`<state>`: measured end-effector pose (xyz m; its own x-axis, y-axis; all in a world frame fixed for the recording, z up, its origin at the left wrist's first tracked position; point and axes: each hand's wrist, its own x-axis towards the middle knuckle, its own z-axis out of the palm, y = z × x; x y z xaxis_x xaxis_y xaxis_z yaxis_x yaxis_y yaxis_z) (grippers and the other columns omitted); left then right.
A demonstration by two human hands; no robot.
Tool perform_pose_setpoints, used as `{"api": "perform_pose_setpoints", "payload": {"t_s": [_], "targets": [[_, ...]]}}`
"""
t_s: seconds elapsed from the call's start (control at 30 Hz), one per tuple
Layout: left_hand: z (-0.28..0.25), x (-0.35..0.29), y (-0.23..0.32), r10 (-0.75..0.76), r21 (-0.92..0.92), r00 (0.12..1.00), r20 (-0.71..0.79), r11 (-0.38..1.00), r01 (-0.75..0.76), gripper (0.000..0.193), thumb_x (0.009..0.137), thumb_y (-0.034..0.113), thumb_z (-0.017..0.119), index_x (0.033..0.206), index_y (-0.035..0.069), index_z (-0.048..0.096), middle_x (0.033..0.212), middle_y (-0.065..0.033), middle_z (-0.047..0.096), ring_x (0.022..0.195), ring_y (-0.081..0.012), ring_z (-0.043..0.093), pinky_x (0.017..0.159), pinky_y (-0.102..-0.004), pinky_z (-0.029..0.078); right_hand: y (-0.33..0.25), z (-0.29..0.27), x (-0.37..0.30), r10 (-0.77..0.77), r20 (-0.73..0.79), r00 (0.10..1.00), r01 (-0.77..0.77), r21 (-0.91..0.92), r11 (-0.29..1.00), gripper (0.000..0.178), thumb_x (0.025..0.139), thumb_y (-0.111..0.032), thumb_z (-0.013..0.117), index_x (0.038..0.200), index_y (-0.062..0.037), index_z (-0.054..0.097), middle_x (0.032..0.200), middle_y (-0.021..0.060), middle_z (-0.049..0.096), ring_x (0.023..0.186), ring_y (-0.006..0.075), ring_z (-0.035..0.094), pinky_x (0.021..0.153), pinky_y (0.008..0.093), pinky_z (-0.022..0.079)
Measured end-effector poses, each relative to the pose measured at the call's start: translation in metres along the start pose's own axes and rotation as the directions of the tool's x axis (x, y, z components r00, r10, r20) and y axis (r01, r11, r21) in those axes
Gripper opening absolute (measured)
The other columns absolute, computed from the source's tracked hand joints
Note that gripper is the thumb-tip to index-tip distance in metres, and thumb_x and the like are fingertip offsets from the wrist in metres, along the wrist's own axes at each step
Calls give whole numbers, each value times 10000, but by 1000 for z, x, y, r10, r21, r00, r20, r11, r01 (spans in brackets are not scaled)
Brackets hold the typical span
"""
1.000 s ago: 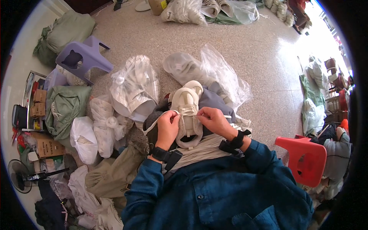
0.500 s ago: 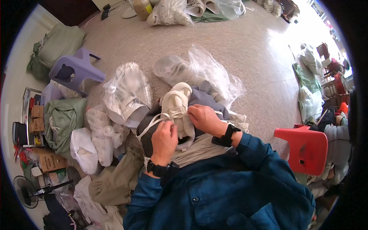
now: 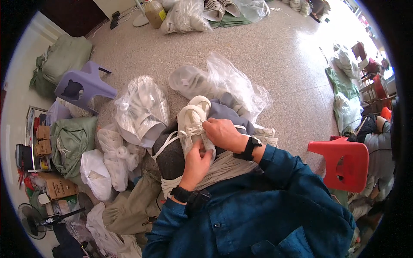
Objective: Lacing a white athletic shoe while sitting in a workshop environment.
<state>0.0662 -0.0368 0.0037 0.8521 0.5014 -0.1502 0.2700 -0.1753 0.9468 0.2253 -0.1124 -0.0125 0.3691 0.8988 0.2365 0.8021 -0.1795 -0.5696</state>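
Observation:
A cream sneaker (image 3: 191, 117) lies on my lap with its toe pointing away from me. Behind it shows the toe of a second cream sneaker (image 3: 200, 101). My right hand (image 3: 226, 136) pinches the white shoelace (image 3: 169, 145) at the right of the eyelets; the lace's other end loops out to the left. Closed on the near sneaker, my left hand (image 3: 197, 165) has its fingers and thumb at the tongue and ankle opening, partly hiding them. A bundle of pale laces (image 3: 226, 170) is spread across my lap, under my wrists.
Clear plastic bags of shoe parts (image 3: 142, 112) and another clear bag (image 3: 238, 88) lie ahead on the floor. A purple stool (image 3: 88, 88) stands left, a red stool (image 3: 340, 161) right. White bags (image 3: 97, 174), green sacks (image 3: 74, 144) and a fan (image 3: 32, 220) crowd the left.
My left hand has moved right and in, from beside the lace loop to the sneaker's tongue and opening. My right hand stays at the lace. The view has shifted slightly.

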Motion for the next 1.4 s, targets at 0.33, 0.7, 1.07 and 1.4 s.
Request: {"api": "perform_pose_setpoints", "payload": {"t_s": [0.33, 0.7, 1.07, 1.4], "targets": [[13, 16, -31, -200, -216, 980, -3, 957, 195, 544, 953, -9, 565, 1455, -52, 362, 865, -60, 574, 726, -133, 628, 623, -270, 574, 10, -3, -9, -20, -10, 1000, 21, 79, 997, 114, 829, -125, 620, 845, -22, 576, 790, 156, 615, 736, 391, 628, 625, 487, 495], [-2, 20, -30, -13, -2, 999, 39, 1000, 13, 526, 908, -25, 605, 1406, -38, 436, 811, -92, 605, 675, -160, 664, 573, -310, 587, 7, -2, -6, 3, -33, 999, -1, 58, 998, 121, 804, -110, 636, 842, -20, 564, 782, 153, 614, 717, 392, 626, 618, 482, 502], [-5, 20, -25, -46, -128, 998, 51, 990, 52, 404, 994, 60, 408, 1386, 9, 494, 864, -167, 678, 623, -201, 688, 578, -331, 553, -3, 1, -6, 27, -21, 999, -27, -4, 1000, 113, 835, -104, 621, 869, -20, 553, 829, 167, 602, 723, 385, 626, 604, 475, 499], [1, 28, -24, -40, -185, 999, 9, 982, 41, 376, 963, -13, 440, 1327, 11, 535, 930, -164, 695, 736, -199, 684, 623, -336, 542, -24, 6, -16, 71, -25, 997, -73, -84, 994, 272, 767, -159, 645, 948, -4, 515, 890, 178, 578, 866, 378, 590, 775, 469, 458]]}}
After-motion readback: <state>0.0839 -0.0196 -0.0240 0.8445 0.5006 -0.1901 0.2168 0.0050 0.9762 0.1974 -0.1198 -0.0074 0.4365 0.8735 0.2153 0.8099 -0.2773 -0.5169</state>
